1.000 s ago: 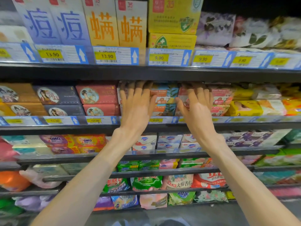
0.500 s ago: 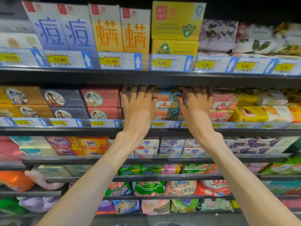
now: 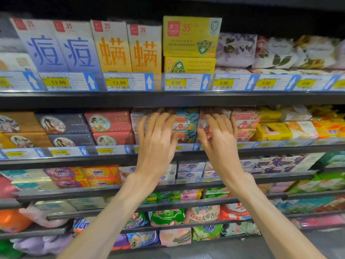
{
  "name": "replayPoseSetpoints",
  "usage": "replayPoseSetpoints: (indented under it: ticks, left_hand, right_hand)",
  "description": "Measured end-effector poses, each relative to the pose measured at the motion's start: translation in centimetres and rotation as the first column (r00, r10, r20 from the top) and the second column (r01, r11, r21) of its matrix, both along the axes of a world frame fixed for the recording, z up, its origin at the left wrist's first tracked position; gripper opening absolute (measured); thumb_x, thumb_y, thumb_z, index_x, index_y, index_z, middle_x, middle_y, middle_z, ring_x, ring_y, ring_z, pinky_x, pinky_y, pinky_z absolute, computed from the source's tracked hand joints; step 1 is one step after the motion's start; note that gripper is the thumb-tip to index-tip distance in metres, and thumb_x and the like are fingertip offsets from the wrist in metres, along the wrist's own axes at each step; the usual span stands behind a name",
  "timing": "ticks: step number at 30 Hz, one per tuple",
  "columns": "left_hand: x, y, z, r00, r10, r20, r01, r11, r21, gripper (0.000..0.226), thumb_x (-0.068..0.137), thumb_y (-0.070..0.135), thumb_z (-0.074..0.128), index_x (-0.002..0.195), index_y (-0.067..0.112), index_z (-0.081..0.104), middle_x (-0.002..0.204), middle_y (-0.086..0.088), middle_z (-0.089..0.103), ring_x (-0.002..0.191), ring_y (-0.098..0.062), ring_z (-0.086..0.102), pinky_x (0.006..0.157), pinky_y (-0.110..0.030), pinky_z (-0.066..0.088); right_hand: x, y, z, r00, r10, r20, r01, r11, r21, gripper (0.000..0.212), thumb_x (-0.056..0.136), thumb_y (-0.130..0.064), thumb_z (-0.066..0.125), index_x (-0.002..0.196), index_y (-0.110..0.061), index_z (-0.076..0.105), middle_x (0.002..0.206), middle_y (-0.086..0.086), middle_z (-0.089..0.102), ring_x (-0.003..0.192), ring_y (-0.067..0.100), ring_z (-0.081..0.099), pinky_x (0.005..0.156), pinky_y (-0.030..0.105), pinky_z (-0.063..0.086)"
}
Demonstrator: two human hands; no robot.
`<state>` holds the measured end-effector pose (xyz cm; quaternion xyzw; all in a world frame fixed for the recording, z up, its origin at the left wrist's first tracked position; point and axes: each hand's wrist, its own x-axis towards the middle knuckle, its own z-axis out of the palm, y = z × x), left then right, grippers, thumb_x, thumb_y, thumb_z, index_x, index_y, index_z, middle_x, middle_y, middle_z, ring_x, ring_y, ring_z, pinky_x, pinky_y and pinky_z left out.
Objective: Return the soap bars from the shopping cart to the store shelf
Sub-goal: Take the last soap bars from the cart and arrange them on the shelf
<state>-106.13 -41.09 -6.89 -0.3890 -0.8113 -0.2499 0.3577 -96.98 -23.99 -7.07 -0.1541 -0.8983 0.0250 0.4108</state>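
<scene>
Glossy printed soap boxes (image 3: 186,119) sit on a matt dark metal shelf (image 3: 74,99).

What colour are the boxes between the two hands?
Teal-blue with a leafy plant pattern, the Goat Soap boxes between the hands, seen in the head view.

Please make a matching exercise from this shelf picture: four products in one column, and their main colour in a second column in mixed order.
Things:
1. box with the green cross shield
2. box with a portrait, above the 12.00 tag
3. Goat Soap box between the two hands
4. OMO pack on the left

Colours:
A. purple
B. yellow
C. red
D. blue

Pairs: 1-B, 2-C, 3-D, 4-A
</scene>
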Motion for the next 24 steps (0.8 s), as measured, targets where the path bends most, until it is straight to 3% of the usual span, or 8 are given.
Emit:
replayPoseSetpoints:
  ticks: [4, 10, 16, 24]
  left_hand:
    - [3.2, 1.4, -1.8, 0.980, -0.196, 0.026, 0.197, 0.978, -0.069, 0.034, 0.101, 0.020, 0.056, 0.133, 0.012, 0.061, 0.138, -0.002, 0.060, 0.138, -0.025, 0.048, 0.116, -0.046, 0.034]
    - [5.7, 4.7, -3.4, 0.931, -0.322, 0.170, 0.354, 0.911, -0.212, 0.041, 0.102, 0.031, 0.055, 0.139, 0.015, 0.056, 0.140, 0.000, 0.060, 0.133, -0.020, 0.051, 0.118, -0.045, 0.033]
    - [6.8, 7.5, -3.0, 0.951, -0.228, 0.209, 0.278, 0.928, -0.250, 0.046, 0.104, 0.041, 0.047, 0.144, 0.018, 0.053, 0.146, 0.002, 0.056, 0.140, -0.018, 0.046, 0.123, -0.044, 0.025]
    - [8.9, 10.9, -3.2, 0.968, 0.065, 0.243, -0.004, 0.970, -0.245, 0.049, 0.102, 0.044, 0.042, 0.141, 0.017, 0.056, 0.138, 0.002, 0.064, 0.132, -0.018, 0.054, 0.124, -0.053, 0.018]
  right_hand:
    - [3.5, -0.1, -2.5, 0.995, 0.029, 0.098, -0.027, 0.999, -0.022, 0.044, 0.103, -0.039, 0.045, 0.140, -0.017, 0.053, 0.148, -0.001, 0.051, 0.144, 0.017, 0.039, 0.120, 0.051, 0.024]
    - [7.5, 1.4, -3.4, 0.958, -0.132, 0.254, 0.147, 0.988, -0.041, 0.049, 0.103, -0.043, 0.042, 0.146, -0.019, 0.047, 0.149, -0.005, 0.050, 0.143, 0.010, 0.039, 0.122, 0.046, 0.022]
    - [9.0, 5.1, -2.8, 0.942, -0.176, 0.287, 0.182, 0.983, 0.008, 0.053, 0.104, -0.048, 0.036, 0.141, -0.015, 0.053, 0.141, 0.001, 0.059, 0.138, 0.013, 0.047, 0.122, 0.043, 0.026]
    - [8.8, 9.2, -2.4, 0.948, -0.090, 0.305, 0.065, 0.994, 0.092, 0.049, 0.102, -0.046, 0.044, 0.125, -0.009, 0.067, 0.127, 0.007, 0.069, 0.128, 0.017, 0.059, 0.119, 0.042, 0.033]
